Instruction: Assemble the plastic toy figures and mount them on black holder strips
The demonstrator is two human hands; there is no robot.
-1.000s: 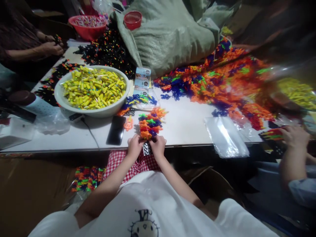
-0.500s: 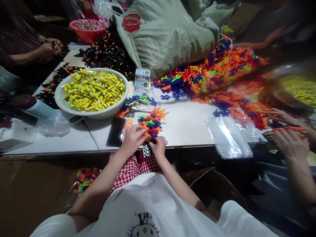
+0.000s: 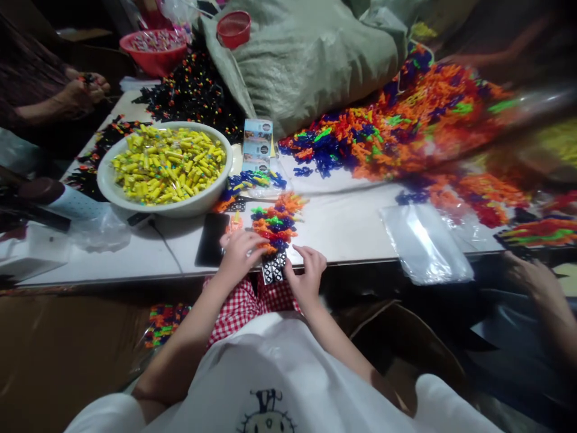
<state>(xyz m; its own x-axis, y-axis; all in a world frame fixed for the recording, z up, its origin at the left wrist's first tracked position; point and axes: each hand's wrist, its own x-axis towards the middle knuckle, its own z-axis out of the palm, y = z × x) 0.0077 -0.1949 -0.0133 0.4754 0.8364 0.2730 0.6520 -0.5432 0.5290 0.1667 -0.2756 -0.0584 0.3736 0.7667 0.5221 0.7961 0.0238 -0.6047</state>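
Note:
A black card or strip with white ring shapes [image 3: 273, 269] juts over the table's front edge. Rows of small orange, blue and green plastic pieces [image 3: 274, 222] cover its far part. My left hand [image 3: 240, 255] is at its left side, thumb and fingers drawn together by the nearest orange pieces; what lies between the fingertips is hidden. At the right edge of the card is my right hand [image 3: 309, 273], its thumb close to the card and its fingers apart, holding nothing visible. A few pale orange pieces [image 3: 235, 222] lie just beyond my left hand.
Left stands a white basin [image 3: 106, 180] of yellow pieces; beside my left hand lies a dark flat slab [image 3: 211, 240]. A large sack [image 3: 311, 66] and a colourful heap [image 3: 433, 120] fill the back. Clear plastic bags [image 3: 426, 246] lie right. Co-workers' hands show at both sides.
My right hand has drawn back to the right and its fingers have spread, uncovering more of the ringed card. My left hand stays nearly in place. The co-worker's hand at right has shifted.

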